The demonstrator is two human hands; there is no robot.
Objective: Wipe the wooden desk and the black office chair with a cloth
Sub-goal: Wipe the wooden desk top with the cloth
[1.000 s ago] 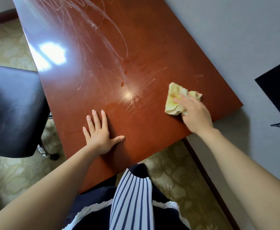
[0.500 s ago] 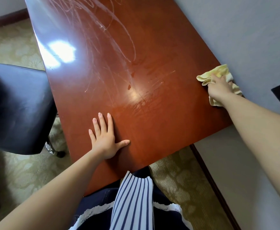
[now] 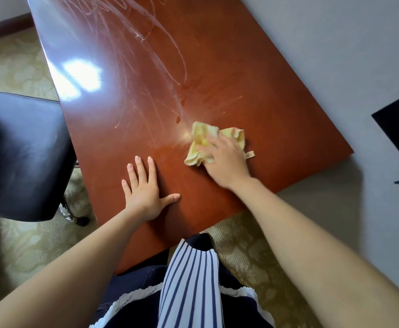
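At the near end of the desk [image 3: 264, 91], one crumpled yellow cloth [image 3: 203, 140] lies with its long axis slanting toward the wall-side edge, pressed under the straight fingers of the right hand [image 3: 225, 162]. The left hand [image 3: 144, 190] rests flat and spread just beside it. One black chair [image 3: 21, 157] stands off the left edge.

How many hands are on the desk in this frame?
2. The left hand lies flat on the wooden desk near its front edge; the right hand presses the yellow cloth onto the desk, just beyond it to the right. Neither is hidden.
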